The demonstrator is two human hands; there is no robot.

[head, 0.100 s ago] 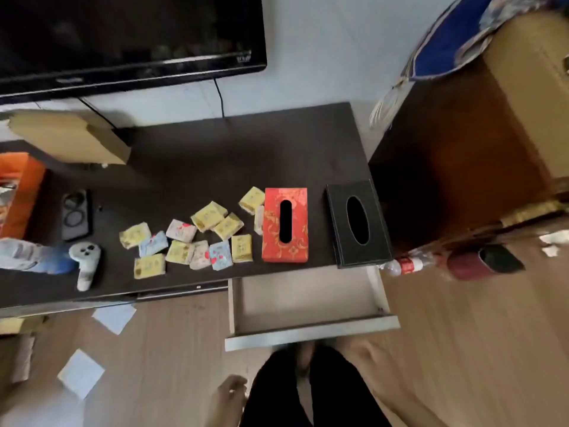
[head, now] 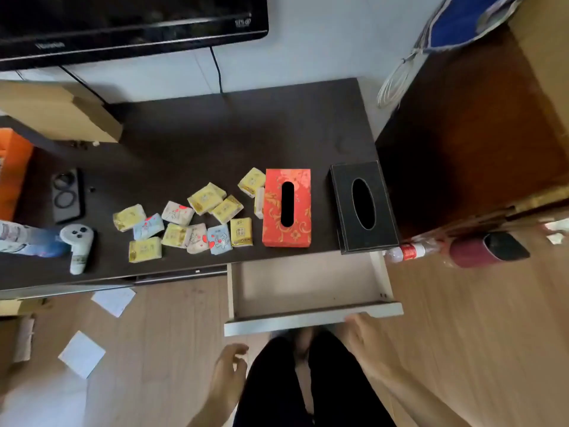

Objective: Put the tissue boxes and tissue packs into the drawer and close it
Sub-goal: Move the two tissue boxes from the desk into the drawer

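A red patterned tissue box (head: 287, 208) and a black tissue box (head: 363, 206) lie side by side near the front edge of the dark table (head: 215, 143). Left of them, several small tissue packs (head: 197, 221) in yellow, blue and white are scattered. Under the boxes the pale drawer (head: 311, 318) stands pulled out, with nothing visible inside. My right hand (head: 361, 334) is just below the drawer's front panel, fingers apart, holding nothing. My left hand (head: 229, 375) hangs lower left, beside my dark trousers, fingers loosely curled and holding nothing.
A white controller (head: 78, 245), a phone case (head: 66, 195), an orange box (head: 12, 174) and a cardboard box (head: 58, 110) sit on the table's left. A television (head: 123, 23) hangs behind. A brown cabinet (head: 480, 143) stands right, a bottle (head: 406, 252) at its foot. Papers (head: 81, 354) litter the floor.
Both hands have risen a little in view; my right hand has moved up close to the drawer's front panel. Objects on the table have not moved.
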